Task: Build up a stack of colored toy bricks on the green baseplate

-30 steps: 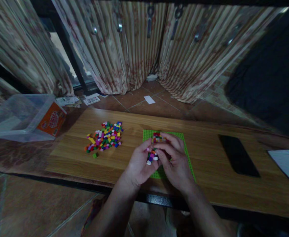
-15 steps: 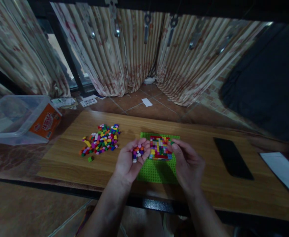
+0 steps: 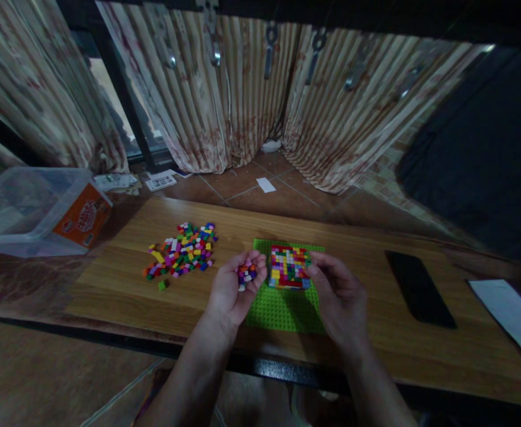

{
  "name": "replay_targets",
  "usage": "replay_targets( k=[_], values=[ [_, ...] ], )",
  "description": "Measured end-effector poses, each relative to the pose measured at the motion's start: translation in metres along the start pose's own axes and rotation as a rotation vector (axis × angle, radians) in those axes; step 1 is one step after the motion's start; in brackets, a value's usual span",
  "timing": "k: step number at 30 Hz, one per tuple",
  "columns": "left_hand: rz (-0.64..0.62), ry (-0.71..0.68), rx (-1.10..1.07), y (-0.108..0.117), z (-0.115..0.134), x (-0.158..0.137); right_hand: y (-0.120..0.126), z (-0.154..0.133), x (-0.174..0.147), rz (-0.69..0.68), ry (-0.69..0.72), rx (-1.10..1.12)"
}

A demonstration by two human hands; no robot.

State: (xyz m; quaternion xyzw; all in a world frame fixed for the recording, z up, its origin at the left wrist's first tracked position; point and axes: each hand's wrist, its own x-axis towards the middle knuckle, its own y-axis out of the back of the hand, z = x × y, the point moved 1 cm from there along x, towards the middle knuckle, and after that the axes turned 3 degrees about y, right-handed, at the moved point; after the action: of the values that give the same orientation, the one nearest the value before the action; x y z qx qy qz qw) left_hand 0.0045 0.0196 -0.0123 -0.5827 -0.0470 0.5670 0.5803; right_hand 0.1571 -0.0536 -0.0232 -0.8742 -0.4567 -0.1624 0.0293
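The cupped left hand (image 3: 228, 293), fingers curled, cradles small multicoloured plastic bricks (image 3: 246, 275). Right of it, a rectangular multicoloured brick block (image 3: 288, 267) sits far on a green studded baseplate (image 3: 271, 311). At the block's right edge, the right hand (image 3: 342, 299) brings thumb and forefinger close; whether they pinch anything, I cannot tell.

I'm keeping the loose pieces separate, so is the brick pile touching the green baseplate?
Apart: the head view shows bare wooden tabletop between the brick pile and the green baseplate.
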Motion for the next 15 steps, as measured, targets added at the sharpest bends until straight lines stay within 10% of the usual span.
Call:
replay_targets(
  k=[15],
  values=[
    [0.008, -0.004, 0.013, 0.0005, -0.0017, 0.0015, 0.0094, 0.0046, 0.0064, 0.037, -0.192, 0.051]
  ],
)
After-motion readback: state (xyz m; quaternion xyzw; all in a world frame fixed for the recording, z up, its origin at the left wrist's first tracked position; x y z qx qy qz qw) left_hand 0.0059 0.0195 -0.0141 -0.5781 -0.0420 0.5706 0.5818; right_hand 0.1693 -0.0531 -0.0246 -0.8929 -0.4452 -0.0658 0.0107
